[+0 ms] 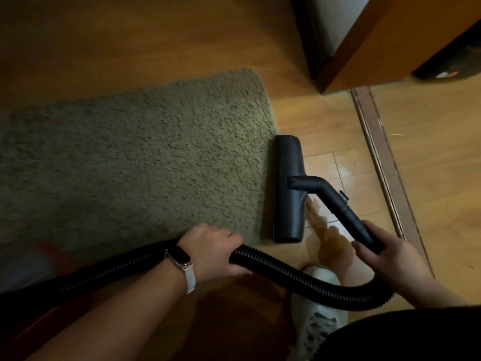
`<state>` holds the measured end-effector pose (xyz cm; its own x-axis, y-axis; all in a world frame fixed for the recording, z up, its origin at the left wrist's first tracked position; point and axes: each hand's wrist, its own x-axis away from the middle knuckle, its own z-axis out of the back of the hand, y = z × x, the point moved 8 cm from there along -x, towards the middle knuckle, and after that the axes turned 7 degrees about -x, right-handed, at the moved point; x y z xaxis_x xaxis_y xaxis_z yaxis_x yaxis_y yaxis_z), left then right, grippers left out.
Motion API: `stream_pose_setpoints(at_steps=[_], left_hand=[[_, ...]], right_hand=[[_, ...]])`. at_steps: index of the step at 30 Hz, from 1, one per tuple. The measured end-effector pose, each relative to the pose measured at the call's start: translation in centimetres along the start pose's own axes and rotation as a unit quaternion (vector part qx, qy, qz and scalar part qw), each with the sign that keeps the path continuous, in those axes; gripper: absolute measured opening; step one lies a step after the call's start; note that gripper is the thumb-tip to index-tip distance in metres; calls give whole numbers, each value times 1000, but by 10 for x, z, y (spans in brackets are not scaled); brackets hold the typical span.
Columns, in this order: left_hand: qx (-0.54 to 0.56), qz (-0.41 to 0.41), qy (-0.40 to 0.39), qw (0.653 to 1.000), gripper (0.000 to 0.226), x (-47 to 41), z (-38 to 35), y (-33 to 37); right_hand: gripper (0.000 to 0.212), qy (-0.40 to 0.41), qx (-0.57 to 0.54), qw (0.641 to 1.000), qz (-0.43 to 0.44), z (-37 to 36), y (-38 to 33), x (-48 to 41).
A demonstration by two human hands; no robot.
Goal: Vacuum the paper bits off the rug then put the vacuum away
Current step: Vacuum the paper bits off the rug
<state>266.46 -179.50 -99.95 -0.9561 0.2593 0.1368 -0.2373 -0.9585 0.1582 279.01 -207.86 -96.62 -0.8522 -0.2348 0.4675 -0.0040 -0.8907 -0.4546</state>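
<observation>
hose [299, 272] cut off left, red shape [44, 254] blurred, wand [346, 212] end covered

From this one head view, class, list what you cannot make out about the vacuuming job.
1. Vacuum body: the hose leaves the head view at the left edge; only a red blur shows there.
2. Paper bits: dim light and shaggy pile hide any on the rug, itself cut by the left edge.
3. Floor head: its underside faces the floor.
</observation>
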Motion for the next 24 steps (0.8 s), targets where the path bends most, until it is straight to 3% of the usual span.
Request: stream_pose_setpoints(at_steps=[6,10,15,24], left_hand=[[2,-36,14,999,55,2,-1,20],[3,-31,16,999,54,4,0,19],[-9,-21,23,999,53,6,3,12],[10,7,31,999,57,3,1,2]], right_hand=[[44,58,-14,997,-49,-10,32,35],[50,33,-7,999,37,-24,16,33],[64,10,12,996,82,-29,8,19],[52,-13,37,995,95,-22,-7,-6]])
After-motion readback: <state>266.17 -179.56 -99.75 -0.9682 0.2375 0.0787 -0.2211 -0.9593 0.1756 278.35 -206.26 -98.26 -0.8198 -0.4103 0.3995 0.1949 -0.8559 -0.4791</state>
